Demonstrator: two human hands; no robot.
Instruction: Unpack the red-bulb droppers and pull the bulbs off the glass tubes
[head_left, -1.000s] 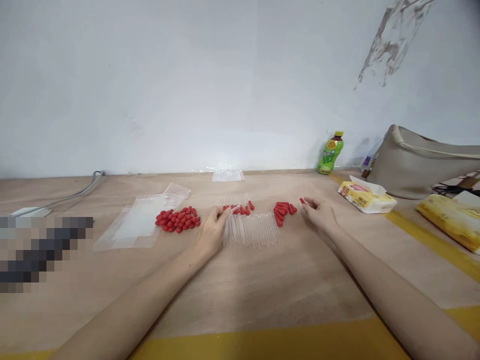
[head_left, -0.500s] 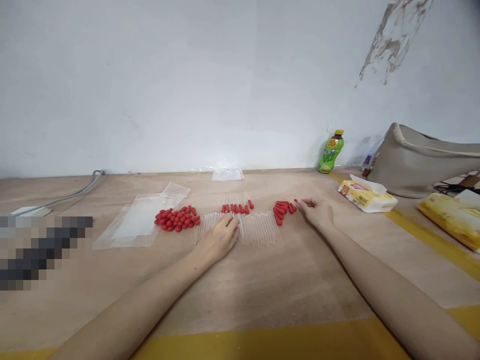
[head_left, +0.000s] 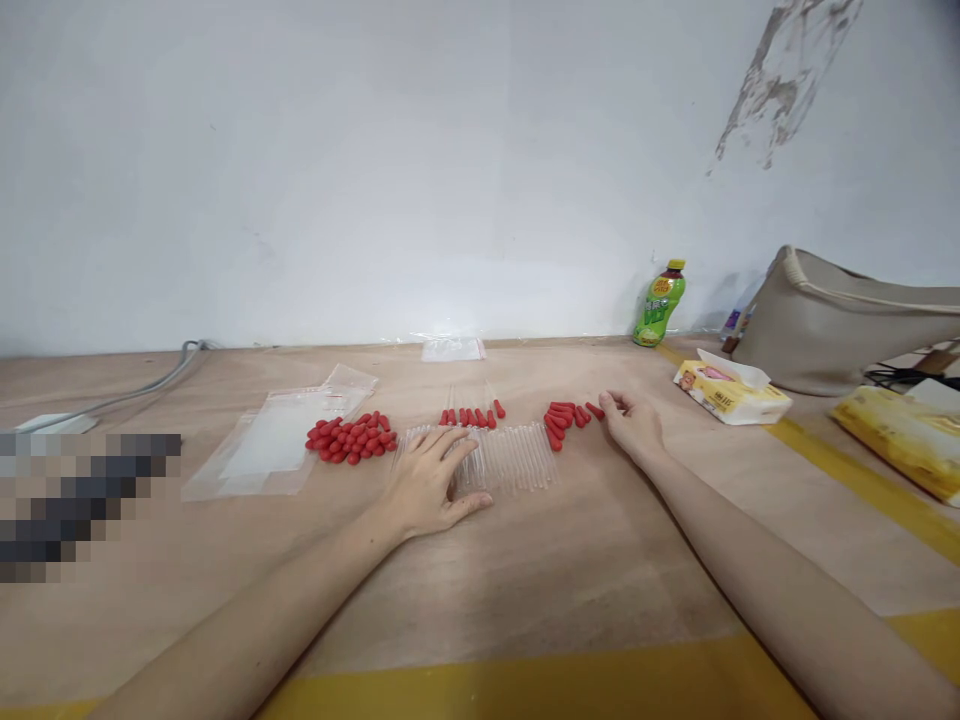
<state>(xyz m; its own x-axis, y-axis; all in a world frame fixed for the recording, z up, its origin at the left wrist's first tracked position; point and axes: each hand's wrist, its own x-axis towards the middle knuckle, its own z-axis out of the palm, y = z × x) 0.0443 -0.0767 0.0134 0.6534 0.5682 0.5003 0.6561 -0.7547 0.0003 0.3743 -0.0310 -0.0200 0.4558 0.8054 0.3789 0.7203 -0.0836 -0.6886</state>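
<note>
My left hand (head_left: 431, 482) lies with fingers spread over the left part of a row of clear glass tubes (head_left: 525, 455). At the right, my right hand (head_left: 631, 422) has its fingers pressed together beside a red rubber bulb (head_left: 595, 411); the fingertips hide whether they grip it. A small group of red bulbs (head_left: 559, 418) lies left of that hand. Behind the tubes is a short row of red bulbs (head_left: 466, 417), with thin clear stems pointing to the wall. A larger pile of red bulbs (head_left: 352, 438) sits left of my left hand.
Clear plastic bags (head_left: 277, 435) lie at the left, another bag (head_left: 453, 349) by the wall. A grey cable (head_left: 169, 375) runs at the far left. Right of my hands stand a green bottle (head_left: 658, 305), a tissue pack (head_left: 731, 388), a beige bag (head_left: 832, 330) and a second yellow pack (head_left: 900, 435).
My left hand has opened, its fingers and thumb spreading apart over the tubes. My right hand has shifted slightly, and the red bulb at its fingertips now shows more fully.
</note>
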